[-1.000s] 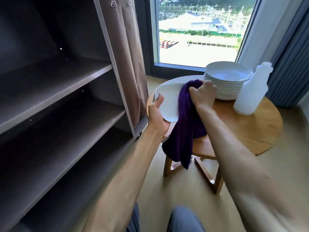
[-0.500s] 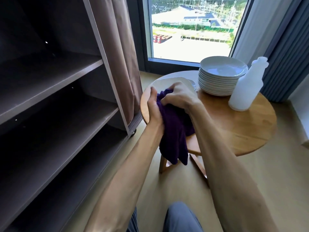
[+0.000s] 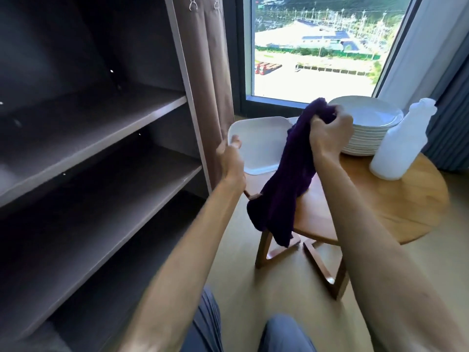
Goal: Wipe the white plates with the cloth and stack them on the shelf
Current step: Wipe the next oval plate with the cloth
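White plate [image 3: 256, 146] pinched at rim by left hand [image 3: 229, 158], held off table's [image 3: 396, 199] left edge. Purple cloth [image 3: 284, 184] bunched in right hand [image 3: 330, 135]. Risk: plate dropped through one-sided grip.

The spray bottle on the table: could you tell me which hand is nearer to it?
Right. The right hand grips the purple cloth just left of the spray bottle; the left hand holds the plate, farther left.

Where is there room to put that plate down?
The shelves in the cabinet on the left show bare boards, the nearest free room for the plate that the left hand holds. The table has a bare patch in front of the bottle. Its far side is crowded by the plate stack.
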The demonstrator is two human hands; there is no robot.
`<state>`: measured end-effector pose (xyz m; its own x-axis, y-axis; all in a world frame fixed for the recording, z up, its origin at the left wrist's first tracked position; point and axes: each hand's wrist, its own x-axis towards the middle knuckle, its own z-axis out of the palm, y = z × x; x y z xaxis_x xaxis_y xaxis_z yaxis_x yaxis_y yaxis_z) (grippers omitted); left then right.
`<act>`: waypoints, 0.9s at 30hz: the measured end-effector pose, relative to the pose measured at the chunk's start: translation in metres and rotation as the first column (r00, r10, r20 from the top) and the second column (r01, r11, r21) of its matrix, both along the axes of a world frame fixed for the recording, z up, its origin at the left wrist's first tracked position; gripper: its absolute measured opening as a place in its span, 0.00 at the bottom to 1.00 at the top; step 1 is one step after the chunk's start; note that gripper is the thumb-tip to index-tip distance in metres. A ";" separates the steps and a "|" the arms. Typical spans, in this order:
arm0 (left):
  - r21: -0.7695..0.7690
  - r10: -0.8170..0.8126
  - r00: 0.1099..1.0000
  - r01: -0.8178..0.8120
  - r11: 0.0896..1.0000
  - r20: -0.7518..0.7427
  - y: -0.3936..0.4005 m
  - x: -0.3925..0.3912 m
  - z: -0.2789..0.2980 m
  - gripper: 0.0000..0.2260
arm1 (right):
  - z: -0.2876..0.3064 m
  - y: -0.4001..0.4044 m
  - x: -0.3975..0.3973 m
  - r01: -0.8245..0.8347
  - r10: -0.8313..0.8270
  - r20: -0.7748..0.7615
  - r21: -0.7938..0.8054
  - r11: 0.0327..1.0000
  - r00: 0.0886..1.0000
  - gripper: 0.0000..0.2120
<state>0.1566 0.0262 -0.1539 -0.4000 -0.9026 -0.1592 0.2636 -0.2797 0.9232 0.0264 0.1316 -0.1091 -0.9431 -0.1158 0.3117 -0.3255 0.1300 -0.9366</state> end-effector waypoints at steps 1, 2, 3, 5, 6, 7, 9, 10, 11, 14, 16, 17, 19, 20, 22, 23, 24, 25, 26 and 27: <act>0.063 0.051 0.999 -0.050 0.997 -0.006 -0.006 -0.001 -0.001 0.13 | 0.000 0.003 -0.001 0.026 -0.025 0.013 -0.051 0.998 1.000 0.10; 0.144 0.098 0.995 -0.096 0.985 -0.009 -0.009 -0.002 -0.002 0.13 | -0.001 0.003 -0.002 0.033 -0.030 0.029 -0.115 0.993 0.999 0.09; 0.236 0.128 0.992 -0.121 0.964 -0.015 -0.013 -0.004 -0.004 0.13 | 0.000 0.004 -0.001 0.012 -0.003 0.050 -0.187 0.982 0.999 0.08; 0.369 0.174 0.984 -0.150 0.917 -0.033 -0.008 -0.007 -0.004 0.12 | 0.003 0.005 0.004 -0.094 0.124 0.074 -0.320 0.943 0.990 0.09; 0.394 0.205 0.978 -0.169 0.903 -0.051 -0.004 -0.012 -0.003 0.13 | 0.004 0.005 0.007 -0.171 0.209 0.067 -0.364 0.916 0.976 0.11; 0.403 0.226 0.970 -0.171 0.899 -0.092 0.001 -0.017 -0.002 0.15 | 0.003 0.004 0.012 -0.257 0.302 0.058 -0.384 0.887 0.952 0.12; 0.411 0.273 0.952 -0.196 0.891 -0.139 0.013 -0.027 0.004 0.17 | -0.003 0.000 0.023 -0.427 0.488 0.061 -0.399 0.812 0.871 0.13; 0.426 0.275 0.950 -0.189 0.885 -0.151 0.020 -0.030 0.007 0.17 | -0.007 -0.002 0.027 -0.484 0.558 0.073 -0.414 0.771 0.827 0.13; 0.433 0.259 0.948 -0.159 0.887 -0.183 0.025 -0.035 0.008 0.17 | -0.012 -0.005 0.030 -0.500 0.572 0.076 -0.402 0.767 0.817 0.13; 0.418 0.239 0.940 -0.121 0.900 -0.243 0.038 -0.038 0.010 0.26 | -0.026 -0.011 0.033 -0.328 0.316 -0.099 -0.147 0.933 0.944 0.14; 0.320 0.212 0.943 -0.124 0.939 -0.255 0.048 -0.040 0.011 0.23 | -0.034 -0.014 0.037 -0.158 0.154 -0.182 -0.010 0.987 0.971 0.26; 0.249 0.175 0.949 -0.109 0.962 -0.264 0.052 -0.040 0.010 0.22 | -0.038 -0.014 0.039 -0.096 0.097 -0.158 0.019 0.995 0.983 0.36; 0.110 0.106 0.956 -0.078 0.991 -0.274 0.058 -0.041 0.011 0.19 | -0.046 -0.014 0.039 -0.035 0.035 -0.065 0.007 0.999 0.997 0.51; 0.076 0.081 0.955 -0.062 0.995 -0.285 0.059 -0.041 0.014 0.17 | -0.048 -0.014 0.038 -0.009 0.009 -0.010 -0.020 1.000 1.000 0.55; 0.093 0.060 0.942 -0.030 0.995 -0.331 0.059 -0.042 0.016 0.16 | -0.049 -0.013 0.030 0.026 0.003 0.152 -0.182 0.983 0.988 0.59; 0.112 0.054 0.932 -0.014 0.994 -0.359 0.059 -0.042 0.016 0.16 | -0.048 -0.013 0.025 0.046 0.042 0.248 -0.336 0.941 0.968 0.59; 0.126 0.046 0.931 0.000 0.992 -0.363 0.063 -0.040 0.017 0.16 | -0.047 -0.012 0.020 0.090 0.099 0.345 -0.492 0.866 0.933 0.55; 0.129 0.032 0.933 0.015 0.992 -0.357 0.066 -0.039 0.017 0.17 | -0.046 -0.010 0.016 0.142 0.168 0.422 -0.610 0.779 0.891 0.48; 0.105 0.012 0.943 0.024 0.994 -0.332 0.068 -0.036 0.017 0.16 | -0.047 -0.010 0.012 0.169 0.246 0.454 -0.697 0.697 0.856 0.39; 0.063 -0.006 0.951 0.027 0.998 -0.310 0.069 -0.034 0.017 0.16 | -0.047 -0.010 0.008 0.187 0.311 0.475 -0.744 0.642 0.823 0.31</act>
<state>0.1228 0.0949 -0.1366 -0.4534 -0.8874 -0.0838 0.5279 -0.3431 0.7769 0.0346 0.1218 -0.1559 -0.9651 -0.1488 -0.2153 0.2583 -0.6746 -0.6915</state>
